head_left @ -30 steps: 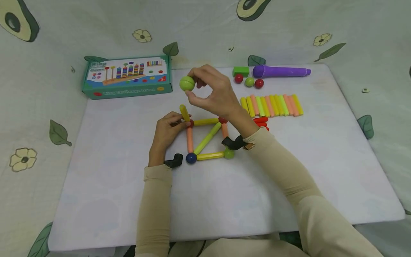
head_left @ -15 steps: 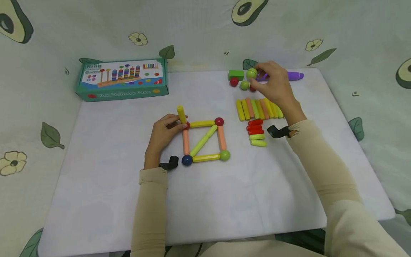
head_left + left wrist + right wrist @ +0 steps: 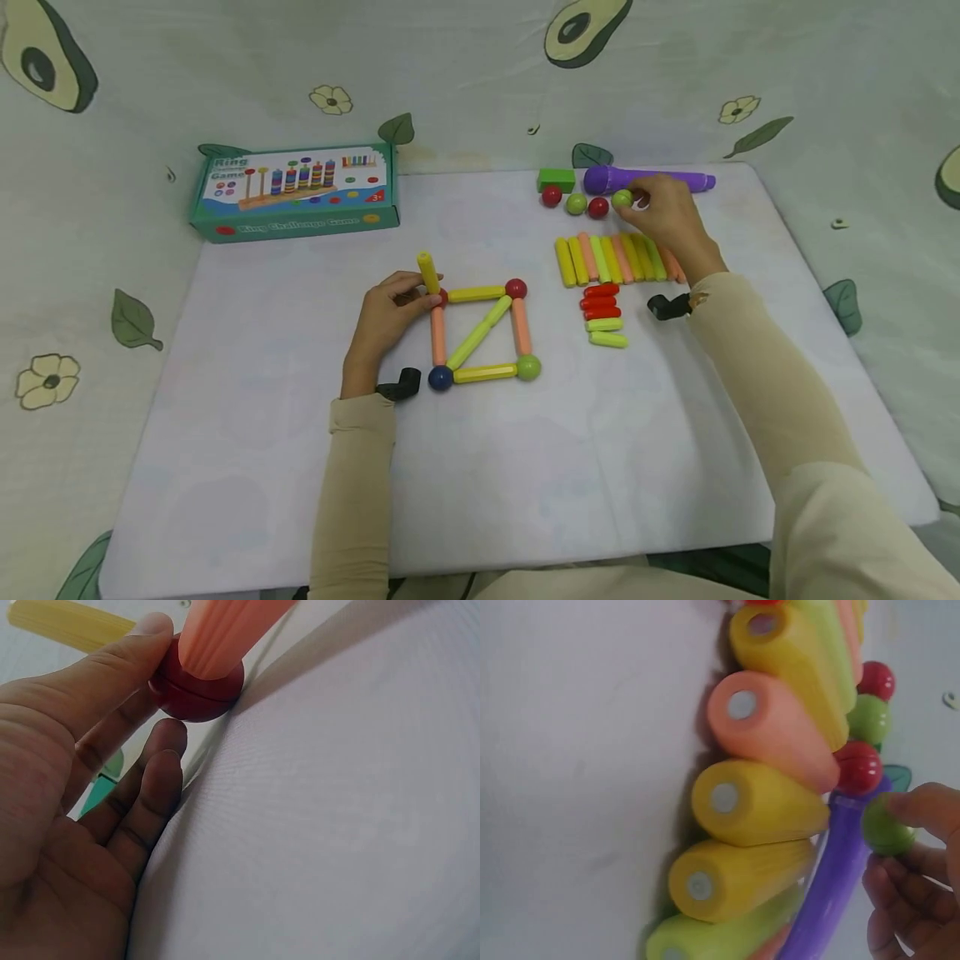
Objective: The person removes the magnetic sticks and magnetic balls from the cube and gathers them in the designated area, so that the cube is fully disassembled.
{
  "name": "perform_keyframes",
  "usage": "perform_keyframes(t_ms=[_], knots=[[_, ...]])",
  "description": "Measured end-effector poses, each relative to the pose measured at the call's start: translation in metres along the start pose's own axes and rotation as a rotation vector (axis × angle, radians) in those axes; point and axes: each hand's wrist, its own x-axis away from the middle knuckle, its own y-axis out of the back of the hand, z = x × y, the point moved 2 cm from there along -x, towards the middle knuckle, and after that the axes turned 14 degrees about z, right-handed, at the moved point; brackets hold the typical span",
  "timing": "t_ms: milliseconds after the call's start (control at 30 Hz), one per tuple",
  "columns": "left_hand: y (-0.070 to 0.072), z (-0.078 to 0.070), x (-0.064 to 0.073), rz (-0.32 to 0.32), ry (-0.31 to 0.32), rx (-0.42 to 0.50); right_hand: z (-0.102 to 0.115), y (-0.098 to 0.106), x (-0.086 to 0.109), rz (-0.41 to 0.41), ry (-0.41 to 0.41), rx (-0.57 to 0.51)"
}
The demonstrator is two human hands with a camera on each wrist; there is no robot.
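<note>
My left hand (image 3: 385, 321) pinches the red ball (image 3: 196, 696) at the far left corner of a square frame of sticks and balls. From that ball a yellow stick (image 3: 427, 272) stands up, leaning slightly. The frame has a dark blue ball (image 3: 441, 378) at its near left corner, a green ball (image 3: 528, 367) near right, and a light green stick (image 3: 477, 335) running diagonally. At the back right, my right hand (image 3: 669, 218) pinches a grooved green ball (image 3: 889, 835) between thumb and fingers, beside a red ball (image 3: 859, 768) and in front of the purple microphone-shaped piece (image 3: 645, 178).
Yellow, peach and light green sticks with metal-dotted ends lie in a row (image 3: 615, 259). Several short red and green rods (image 3: 602, 302) are stacked before them. A green block (image 3: 556, 179) stands behind the loose balls. A green game box (image 3: 296, 193) sits back left.
My right hand has carried the green ball from above the frame to the right, then lowered it to the end of the ball row. My left hand stays at the red corner ball.
</note>
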Motion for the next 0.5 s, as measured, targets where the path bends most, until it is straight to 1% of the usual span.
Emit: perform_keyframes(t_ms=[233,333,500], knots=[[-0.002,-0.001,0.000,0.013,0.027,-0.001,-0.016,-0.006,-0.012,0.082,-0.067,-0.009],[-0.001,-0.001,0.001,0.009,0.031,0.004,-0.019,-0.009,-0.016,0.105,-0.064,-0.012],[0.000,-0.001,0.001,0.005,0.021,0.002,-0.022,-0.011,-0.020,0.106,-0.053,-0.012]])
